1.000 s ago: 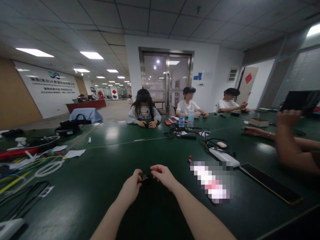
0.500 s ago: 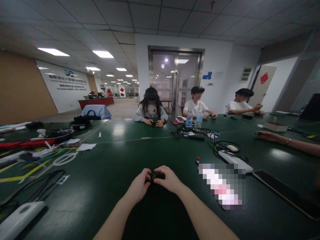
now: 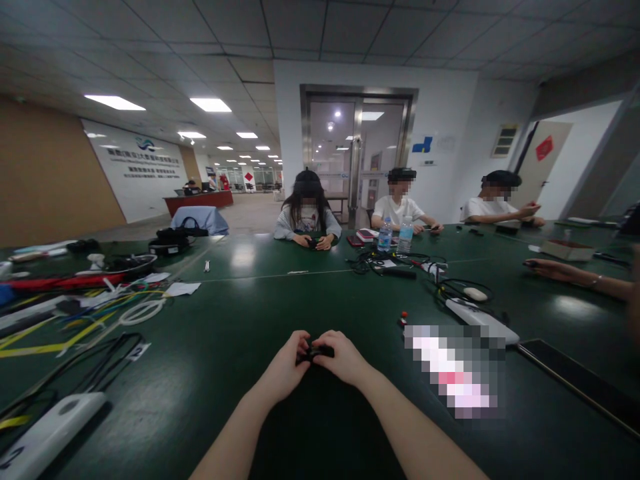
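Observation:
A small black object (image 3: 314, 353) is between my two hands, just above or on the dark green table (image 3: 240, 307); its kind is too dark and small to tell. My left hand (image 3: 289, 360) curls its fingers round the left end. My right hand (image 3: 342, 357) pinches the right end, its thumb along the near side. The fingertips of both hands almost meet. Part of the object is hidden behind the fingers.
A phone-like slab (image 3: 575, 373), a white power strip (image 3: 480, 320) and a blurred-out item (image 3: 450, 373) lie to the right. Cables and another white power strip (image 3: 55, 433) lie left. Two water bottles (image 3: 405, 235) stand farther back. Co-workers sit across the table; a person's arm (image 3: 575, 273) rests at right.
The whole view has shifted slightly, so the table things sit a little farther right. My hands keep hold of the black object, with the left fingers slightly moved on it.

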A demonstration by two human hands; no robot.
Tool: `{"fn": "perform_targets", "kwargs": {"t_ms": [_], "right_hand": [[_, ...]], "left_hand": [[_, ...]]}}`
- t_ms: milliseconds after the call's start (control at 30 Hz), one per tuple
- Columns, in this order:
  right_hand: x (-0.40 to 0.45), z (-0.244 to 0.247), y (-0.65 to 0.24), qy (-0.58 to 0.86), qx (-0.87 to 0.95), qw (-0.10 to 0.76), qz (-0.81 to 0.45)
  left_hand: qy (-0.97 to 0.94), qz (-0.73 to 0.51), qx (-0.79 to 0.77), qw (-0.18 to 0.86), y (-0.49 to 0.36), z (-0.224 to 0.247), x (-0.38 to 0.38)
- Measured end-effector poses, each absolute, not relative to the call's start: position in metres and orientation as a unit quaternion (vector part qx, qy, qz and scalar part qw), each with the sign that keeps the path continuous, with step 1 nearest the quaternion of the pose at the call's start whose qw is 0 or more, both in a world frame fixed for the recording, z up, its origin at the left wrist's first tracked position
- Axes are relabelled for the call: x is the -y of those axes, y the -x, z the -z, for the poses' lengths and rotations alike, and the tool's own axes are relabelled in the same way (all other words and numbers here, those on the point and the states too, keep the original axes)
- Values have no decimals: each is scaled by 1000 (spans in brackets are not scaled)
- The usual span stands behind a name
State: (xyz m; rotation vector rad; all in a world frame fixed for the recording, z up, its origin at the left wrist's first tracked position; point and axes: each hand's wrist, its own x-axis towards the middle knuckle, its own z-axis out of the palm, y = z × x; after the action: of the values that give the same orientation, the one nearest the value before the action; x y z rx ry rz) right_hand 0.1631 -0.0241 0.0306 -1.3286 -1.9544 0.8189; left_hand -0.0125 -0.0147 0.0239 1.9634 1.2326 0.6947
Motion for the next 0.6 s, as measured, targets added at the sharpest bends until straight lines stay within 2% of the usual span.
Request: {"fn": "perform_targets", "kwargs": {"t_ms": [600], "right_hand": [[22,-32,-166,502,745,311,-309]], "left_hand": [[-736,-322,-422,420,17,-10,4]]}}
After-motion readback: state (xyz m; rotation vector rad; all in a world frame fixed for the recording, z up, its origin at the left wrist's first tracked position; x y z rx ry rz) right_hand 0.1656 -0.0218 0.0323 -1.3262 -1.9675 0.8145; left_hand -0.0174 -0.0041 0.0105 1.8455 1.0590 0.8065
